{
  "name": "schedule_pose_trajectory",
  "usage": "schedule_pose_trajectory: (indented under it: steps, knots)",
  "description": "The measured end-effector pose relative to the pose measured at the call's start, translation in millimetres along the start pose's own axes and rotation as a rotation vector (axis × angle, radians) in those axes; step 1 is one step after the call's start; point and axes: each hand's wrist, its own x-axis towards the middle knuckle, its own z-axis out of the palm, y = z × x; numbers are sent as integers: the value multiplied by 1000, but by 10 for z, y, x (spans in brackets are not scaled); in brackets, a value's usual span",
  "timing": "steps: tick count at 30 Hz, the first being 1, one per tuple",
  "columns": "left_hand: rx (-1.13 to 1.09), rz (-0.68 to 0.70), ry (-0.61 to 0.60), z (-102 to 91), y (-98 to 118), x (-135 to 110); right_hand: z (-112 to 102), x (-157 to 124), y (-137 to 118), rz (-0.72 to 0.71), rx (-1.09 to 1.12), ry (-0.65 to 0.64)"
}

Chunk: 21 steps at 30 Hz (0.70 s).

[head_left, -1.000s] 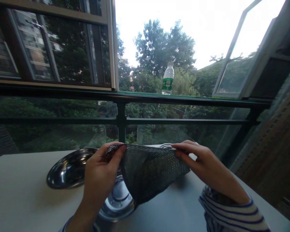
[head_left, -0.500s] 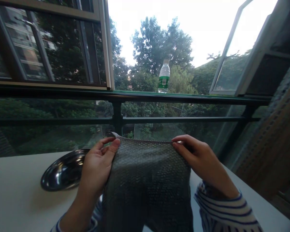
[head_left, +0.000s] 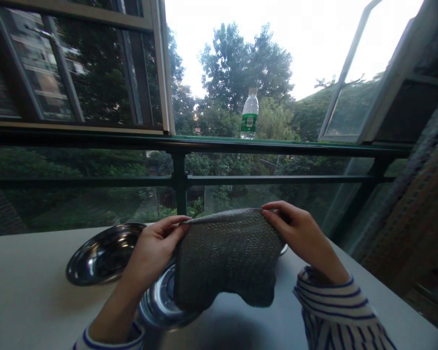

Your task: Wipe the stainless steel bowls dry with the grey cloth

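Head view: the left hand (head_left: 156, 248) and the right hand (head_left: 299, 233) each pinch a top corner of a grey textured cloth (head_left: 228, 257), holding it up (it hangs folded) above the white table (head_left: 25, 301). A steel bowl (head_left: 158, 306) sits just beneath the cloth, a second steel bowl (head_left: 102, 253) lies left, and a water bottle (head_left: 249, 114) stands on the railing (head_left: 277, 146).
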Motion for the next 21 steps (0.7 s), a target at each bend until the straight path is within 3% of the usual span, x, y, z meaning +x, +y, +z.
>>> schedule_pose_trajectory:
  steps: [8,15,18,21]
  knots:
    - [339,241,225,-11,-5,2,-9,-8,-52,-19,-48,-204]
    - [301,192,339,-62,60,0,-112,-25,-13,-175,21,-466]
    - [270,153,362,-90,63,8,-71,0,33,-94,66,-462]
    - [223,118,384,-114,34,41,14,46,117,69,260,-346]
